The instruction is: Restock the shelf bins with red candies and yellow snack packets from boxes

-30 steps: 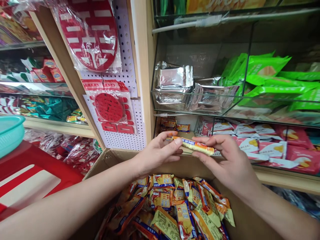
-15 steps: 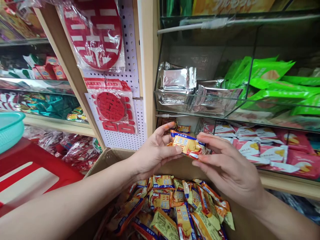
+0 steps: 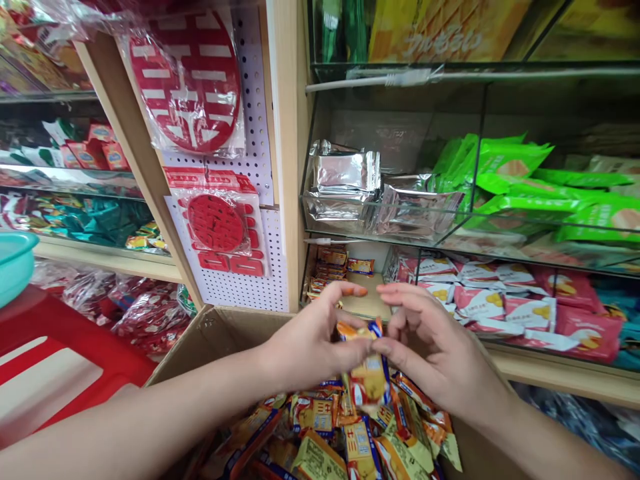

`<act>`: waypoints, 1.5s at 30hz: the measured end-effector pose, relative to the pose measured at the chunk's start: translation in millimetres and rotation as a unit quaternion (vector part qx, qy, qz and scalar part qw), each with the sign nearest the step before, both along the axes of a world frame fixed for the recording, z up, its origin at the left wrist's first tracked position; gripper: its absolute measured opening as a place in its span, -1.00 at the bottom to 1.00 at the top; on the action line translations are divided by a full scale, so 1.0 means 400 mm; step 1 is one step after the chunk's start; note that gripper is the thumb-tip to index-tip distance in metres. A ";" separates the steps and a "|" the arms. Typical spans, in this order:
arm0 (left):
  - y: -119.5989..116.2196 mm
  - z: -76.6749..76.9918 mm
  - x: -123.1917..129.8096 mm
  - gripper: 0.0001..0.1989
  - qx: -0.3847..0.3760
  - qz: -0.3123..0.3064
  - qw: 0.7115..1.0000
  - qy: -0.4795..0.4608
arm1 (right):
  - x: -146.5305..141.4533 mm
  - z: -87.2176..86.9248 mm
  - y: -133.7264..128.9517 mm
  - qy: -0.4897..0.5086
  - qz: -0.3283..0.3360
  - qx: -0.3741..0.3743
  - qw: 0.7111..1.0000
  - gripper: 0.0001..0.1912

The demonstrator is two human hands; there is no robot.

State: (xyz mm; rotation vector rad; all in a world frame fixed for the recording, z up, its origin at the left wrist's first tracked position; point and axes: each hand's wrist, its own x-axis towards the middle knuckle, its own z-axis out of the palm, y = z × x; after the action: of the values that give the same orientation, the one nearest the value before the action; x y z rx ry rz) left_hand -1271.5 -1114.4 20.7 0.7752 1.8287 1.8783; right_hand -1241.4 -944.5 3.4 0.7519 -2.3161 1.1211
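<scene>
My left hand (image 3: 315, 343) pinches a small wrapped snack packet (image 3: 370, 385), orange and yellow with blue edges. Its thumb lies across the upper part of the packet, which now hangs upright and is slightly blurred. Close on the other side is my right hand (image 3: 443, 353), fingers spread and curved, with the thumb tip at the packet's edge; whether it touches is hard to tell. Below both hands, a cardboard box (image 3: 187, 343) holds many loose packets (image 3: 363, 448) of the same kind. Similar packets (image 3: 333, 259) stand stacked in a low shelf compartment behind the hands.
Glass-fronted shelves hold silver packets (image 3: 345, 173), green packets (image 3: 520, 200) and pink-and-white packets (image 3: 480, 303). Red paper decorations (image 3: 187, 87) hang on a pegboard (image 3: 260, 247). At left are a red stool (image 3: 95, 333) and a turquoise basin (image 3: 17, 263).
The packet has turned from lying sideways to hanging upright and has come down toward the box. My right fingers have come off its end. The view has shifted slightly.
</scene>
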 end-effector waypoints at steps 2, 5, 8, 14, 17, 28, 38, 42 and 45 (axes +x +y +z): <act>0.000 -0.009 0.012 -0.49 -0.061 -0.017 0.998 0.026 | -0.003 0.000 0.003 -0.093 0.026 -0.007 0.995 -0.66; -0.004 -0.019 0.016 -0.46 -0.121 -0.007 0.992 0.035 | -0.005 0.007 0.004 -0.133 0.056 0.055 0.988 -0.80; -0.008 -0.016 0.015 -0.37 -0.137 -0.015 0.990 0.033 | -0.001 0.015 -0.001 -0.120 0.060 0.095 0.986 -0.86; -0.006 -0.009 0.011 -0.47 -0.036 -0.067 0.995 -0.070 | -0.006 0.018 -0.004 -0.200 -0.023 -0.004 0.980 -0.76; -0.008 -0.009 0.009 -0.47 -0.064 -0.064 0.993 -0.076 | -0.011 0.017 -0.002 -0.180 -0.013 -0.005 0.984 -0.78; -0.027 0.015 -0.039 -0.45 -0.035 -0.079 0.995 -0.042 | -0.034 0.002 0.024 -0.312 0.023 -0.245 0.917 -0.72; -0.046 0.027 -0.062 -0.35 -0.095 -0.148 0.984 0.011 | -0.037 0.010 0.042 -0.300 0.072 -0.111 0.945 -0.63; -0.061 0.048 -0.096 -0.51 -0.158 -0.047 0.973 0.159 | -0.068 0.040 0.054 -0.157 -0.104 0.009 0.982 -0.67; -0.064 0.036 -0.113 -0.70 -0.304 0.023 0.900 0.313 | -0.141 0.056 0.042 -0.069 -0.260 0.231 0.935 -0.72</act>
State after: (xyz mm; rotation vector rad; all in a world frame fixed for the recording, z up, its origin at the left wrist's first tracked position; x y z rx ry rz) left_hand -1316.9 -1140.0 35.1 1.1706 2.6360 0.9886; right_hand -1297.8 -927.7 25.8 0.1707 -2.7069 0.4072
